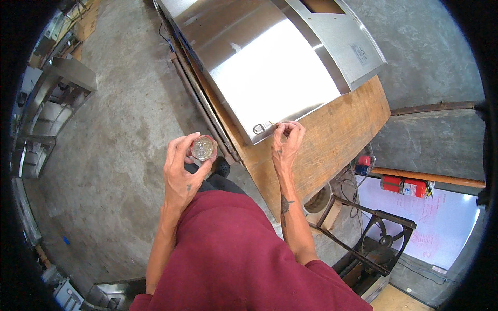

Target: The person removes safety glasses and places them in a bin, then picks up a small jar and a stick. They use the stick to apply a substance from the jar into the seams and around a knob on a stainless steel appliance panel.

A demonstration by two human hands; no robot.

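My left hand [180, 165] is closed round a small glass jar [203, 148] with a faceted side, a reddish edge and pale contents. It is held in the air beside the table's near left corner. My right hand [287, 141] is pinched at the near edge of a large shiny stainless steel box [244, 67]. A thin brownish tip shows at its fingertips, too small to name. Just left of those fingertips, a small metal fitting with a ring [259, 128] lies at the box's near corner.
The steel box stands on a wooden tabletop [321, 122]. To the right are a fire extinguisher [407, 186], a whiteboard [441, 228] and a dark metal frame [386, 241]. A bucket [317, 199] stands below the table. Steel units [72, 78] line the left side of the concrete floor [119, 103].
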